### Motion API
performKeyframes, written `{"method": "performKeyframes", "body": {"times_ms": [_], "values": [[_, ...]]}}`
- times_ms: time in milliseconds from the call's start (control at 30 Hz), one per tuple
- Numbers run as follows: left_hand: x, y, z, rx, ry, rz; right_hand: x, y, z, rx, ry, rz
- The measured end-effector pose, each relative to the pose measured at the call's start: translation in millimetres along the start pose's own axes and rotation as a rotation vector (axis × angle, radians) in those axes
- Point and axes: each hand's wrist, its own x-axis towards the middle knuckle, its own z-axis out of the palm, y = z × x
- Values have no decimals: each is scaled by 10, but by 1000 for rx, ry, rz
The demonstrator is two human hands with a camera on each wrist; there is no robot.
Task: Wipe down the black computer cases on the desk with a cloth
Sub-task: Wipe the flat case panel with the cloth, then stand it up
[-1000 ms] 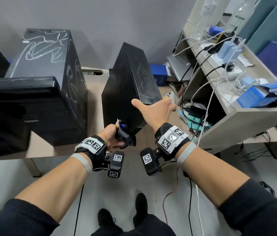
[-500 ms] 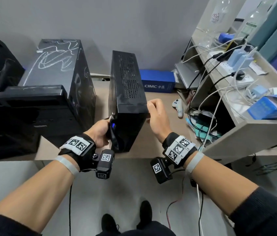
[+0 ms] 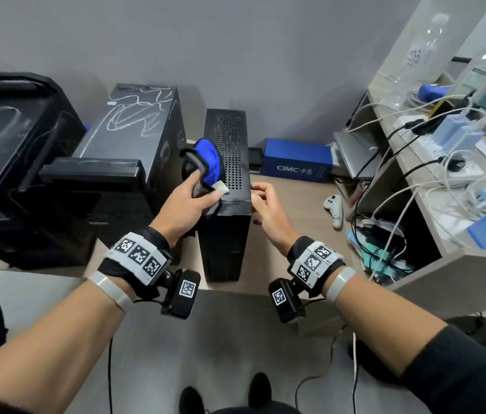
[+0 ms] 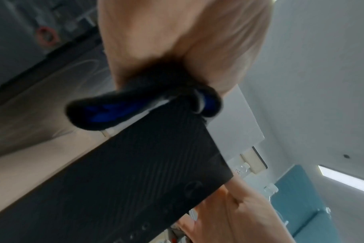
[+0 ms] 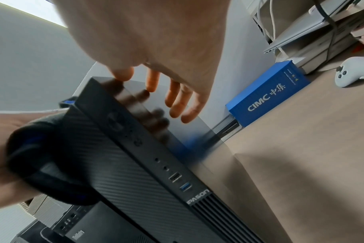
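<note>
A slim black computer case (image 3: 226, 228) stands upright at the middle of the desk, front face (image 5: 135, 164) towards me. My left hand (image 3: 188, 201) grips a bunched blue and black cloth (image 3: 207, 164) against the top left edge of this case; the cloth (image 4: 139, 105) lies over that corner (image 4: 125, 180). My right hand (image 3: 265, 204) hovers at the case's top right front corner with its fingers (image 5: 175, 98) straight, the thumb at the top edge. A bigger case with white scribbles (image 3: 134, 130) and a large black case (image 3: 11, 144) stand to the left.
Right of the slim case lie a blue CIMC box (image 3: 295, 165) and a white controller (image 3: 335, 209) on the desk (image 3: 292, 201). A shelf unit (image 3: 415, 249) full of cables, chargers and bottles fills the right side. The desk's front edge runs just below the case.
The slim case went from tilted and turned to upright and square to me. My left hand rose with the cloth from its lower front corner to its top. My right hand loosened its grip.
</note>
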Motion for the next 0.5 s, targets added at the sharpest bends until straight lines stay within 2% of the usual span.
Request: {"method": "performKeyframes", "body": {"times_ms": [100,167,300,400,500], "values": [[59,121,-69,450,13,55,72,68,48,-27,-68,12],[62,227,-45,653,6,92,85,105,60,-4,-108,14],[80,386,186,1052,-257,181,122,100,40,1,-96,31],[210,385,309,1182,-369,230,216,119,2,-73,-33,84],[199,332,273,1109,-335,273,292,170,-53,-125,-58,84]]}}
